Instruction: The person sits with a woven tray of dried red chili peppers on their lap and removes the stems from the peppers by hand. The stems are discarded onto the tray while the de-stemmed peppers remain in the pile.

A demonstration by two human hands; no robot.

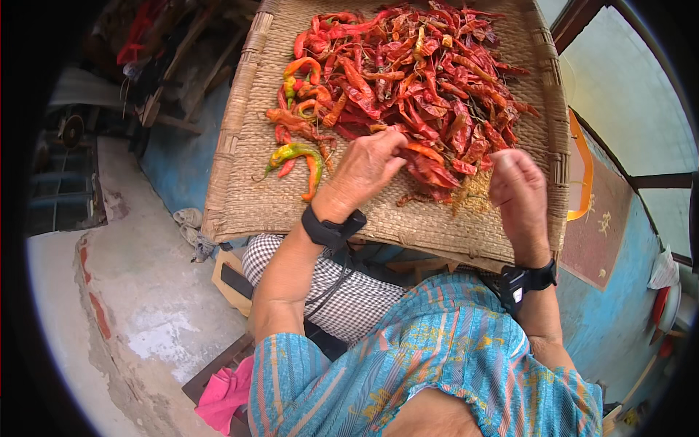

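Observation:
A rimmed woven tray (262, 218) lies before me, bearing a large heap of dried red chili peppers (415, 76). At the heap's near edge, my left hand (371, 158) has thumb and fingers bent close to the peppers; whether it pinches one is hidden. My right hand (519, 180) is at the right, its fingers curled, over a patch of loose yellow seeds (478, 196); its fingertips are partly blurred. Fresher orange and green peppers lie along the left of the heap, among them a curved green-orange one (297, 153) left of my left hand.
The tray's near edge is above my lap, by checked cloth (333, 289). A pink cloth (226, 393) hangs at the lower left. Wooden pieces (180, 60) are piled at the upper left. An orange-edged object (583, 169) and a window (633, 98) are on the right.

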